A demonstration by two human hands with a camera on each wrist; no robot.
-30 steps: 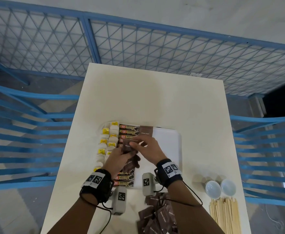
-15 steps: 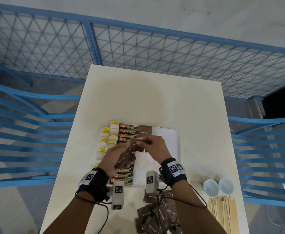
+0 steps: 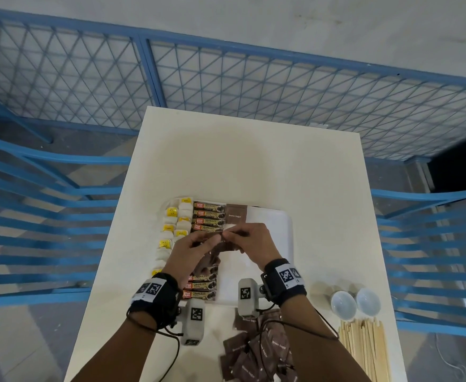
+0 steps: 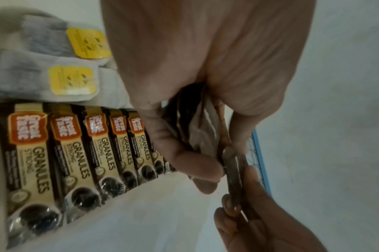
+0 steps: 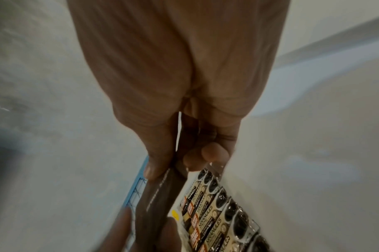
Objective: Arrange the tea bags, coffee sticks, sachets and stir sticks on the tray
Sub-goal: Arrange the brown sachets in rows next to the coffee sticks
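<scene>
Hands [image 3: 220, 244] hide several coffee sticks [image 3: 202, 277] (middle of the row).

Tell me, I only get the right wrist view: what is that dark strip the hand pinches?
Observer: It is a brown sachet. The left wrist view shows that the left hand grips a whole bunch of sachets, and the right hand pinches this one at the bunch's edge.
Operator: Is any sachet on the tray already?
Observer: Yes, one. In the head view a single sachet labelled Brown Sugar lies flat at the far end of the tray, beside the coffee sticks.
Operator: Where are the others?
Observer: In a loose pile on the table near the person. The stir sticks lie to its right, off the tray.
</scene>
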